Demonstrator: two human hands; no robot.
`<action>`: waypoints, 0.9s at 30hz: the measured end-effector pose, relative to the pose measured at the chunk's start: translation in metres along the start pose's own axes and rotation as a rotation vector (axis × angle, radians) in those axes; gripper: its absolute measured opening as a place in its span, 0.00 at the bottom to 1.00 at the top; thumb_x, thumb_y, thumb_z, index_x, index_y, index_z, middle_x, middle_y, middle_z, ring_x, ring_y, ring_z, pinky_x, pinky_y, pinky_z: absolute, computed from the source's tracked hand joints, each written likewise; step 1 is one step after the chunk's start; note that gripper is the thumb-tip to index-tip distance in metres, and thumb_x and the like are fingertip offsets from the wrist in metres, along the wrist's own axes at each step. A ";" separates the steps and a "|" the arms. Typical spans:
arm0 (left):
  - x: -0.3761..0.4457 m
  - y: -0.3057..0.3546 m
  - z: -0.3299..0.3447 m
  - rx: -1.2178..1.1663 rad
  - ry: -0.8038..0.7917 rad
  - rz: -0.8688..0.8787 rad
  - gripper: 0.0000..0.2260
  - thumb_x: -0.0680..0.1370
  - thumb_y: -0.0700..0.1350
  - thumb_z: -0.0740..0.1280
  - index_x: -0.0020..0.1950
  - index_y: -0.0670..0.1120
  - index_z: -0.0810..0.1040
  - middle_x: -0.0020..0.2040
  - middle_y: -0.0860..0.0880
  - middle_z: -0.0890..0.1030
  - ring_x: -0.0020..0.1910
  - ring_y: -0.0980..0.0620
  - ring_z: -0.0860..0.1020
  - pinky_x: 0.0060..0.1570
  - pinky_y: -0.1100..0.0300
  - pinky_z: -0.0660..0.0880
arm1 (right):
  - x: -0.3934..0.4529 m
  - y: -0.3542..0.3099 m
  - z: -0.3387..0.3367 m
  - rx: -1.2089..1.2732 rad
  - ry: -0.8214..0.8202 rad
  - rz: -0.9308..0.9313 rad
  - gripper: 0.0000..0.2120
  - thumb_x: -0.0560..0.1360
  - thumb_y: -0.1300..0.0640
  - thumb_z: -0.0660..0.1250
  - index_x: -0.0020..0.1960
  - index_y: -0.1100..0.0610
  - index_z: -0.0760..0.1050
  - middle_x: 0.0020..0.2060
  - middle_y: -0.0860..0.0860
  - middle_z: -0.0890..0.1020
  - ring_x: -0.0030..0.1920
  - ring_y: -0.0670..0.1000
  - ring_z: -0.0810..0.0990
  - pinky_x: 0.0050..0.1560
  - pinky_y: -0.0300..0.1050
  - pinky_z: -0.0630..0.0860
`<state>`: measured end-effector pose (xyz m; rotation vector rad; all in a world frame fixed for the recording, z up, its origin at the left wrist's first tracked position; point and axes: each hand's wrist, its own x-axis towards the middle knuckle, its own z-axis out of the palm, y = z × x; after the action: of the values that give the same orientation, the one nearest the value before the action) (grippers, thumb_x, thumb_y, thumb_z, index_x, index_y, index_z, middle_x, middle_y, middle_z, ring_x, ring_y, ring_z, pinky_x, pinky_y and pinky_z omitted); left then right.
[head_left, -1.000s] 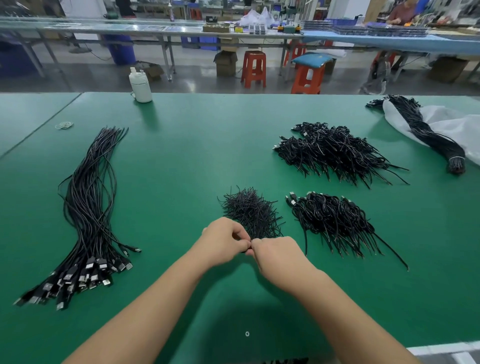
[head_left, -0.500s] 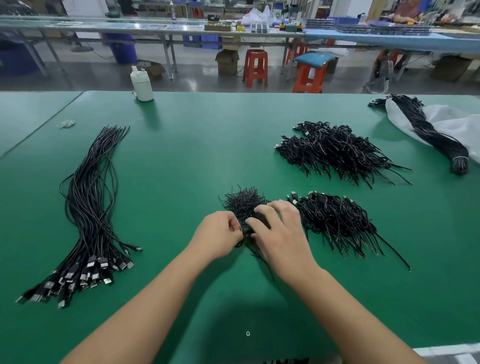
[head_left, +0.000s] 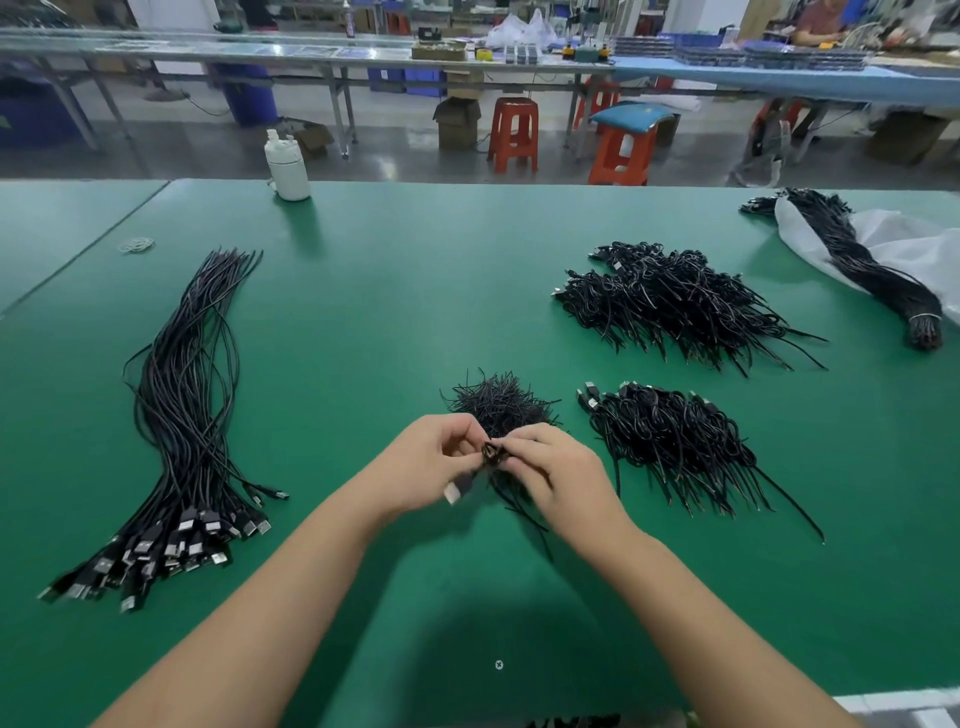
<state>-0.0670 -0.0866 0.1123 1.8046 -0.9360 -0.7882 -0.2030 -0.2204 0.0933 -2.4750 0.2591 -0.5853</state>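
Observation:
Both hands meet just above the green table (head_left: 395, 312), in front of a small heap of short black twist ties (head_left: 496, 402). My left hand (head_left: 428, 462) grips a coiled black USB cable (head_left: 491, 457); its silver plug hangs below the fingers. My right hand (head_left: 558, 473) pinches the coil from the right, with cable tails trailing under the palm. Whether a tie is between the fingers I cannot tell.
A long loose bundle of USB cables (head_left: 182, 431) lies at the left. Two heaps of coiled cables (head_left: 670, 441) (head_left: 670, 299) sit at the right. A tied bundle on a white bag (head_left: 883, 244) is far right; a white bottle (head_left: 285, 169) stands at the back edge.
My right hand reached forward onto the tie heap half a second ago, then came back to the left hand. Both hands now hold the coiled cable slightly higher, its plug showing.

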 end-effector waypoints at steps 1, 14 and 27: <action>0.000 0.000 0.001 0.095 0.036 0.063 0.08 0.77 0.37 0.70 0.41 0.47 0.77 0.35 0.53 0.78 0.31 0.61 0.73 0.35 0.69 0.69 | 0.002 -0.002 0.000 0.062 -0.005 0.083 0.13 0.78 0.59 0.69 0.61 0.56 0.81 0.49 0.46 0.83 0.51 0.46 0.80 0.58 0.40 0.74; -0.002 0.001 0.016 0.606 0.284 0.364 0.03 0.77 0.40 0.67 0.45 0.46 0.75 0.40 0.53 0.76 0.39 0.57 0.72 0.41 0.58 0.70 | 0.008 -0.008 -0.008 0.810 -0.106 0.487 0.13 0.82 0.69 0.57 0.55 0.59 0.79 0.35 0.53 0.81 0.35 0.49 0.81 0.40 0.37 0.78; -0.007 0.012 0.021 0.532 0.214 0.288 0.08 0.77 0.42 0.67 0.41 0.51 0.71 0.33 0.59 0.72 0.34 0.64 0.71 0.34 0.68 0.63 | 0.007 0.000 -0.004 0.566 0.000 0.467 0.06 0.74 0.57 0.74 0.49 0.58 0.83 0.31 0.50 0.80 0.27 0.49 0.72 0.32 0.40 0.71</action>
<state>-0.0911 -0.0934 0.1162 2.0825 -1.3071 -0.1613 -0.1991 -0.2242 0.0991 -1.7872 0.5661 -0.3882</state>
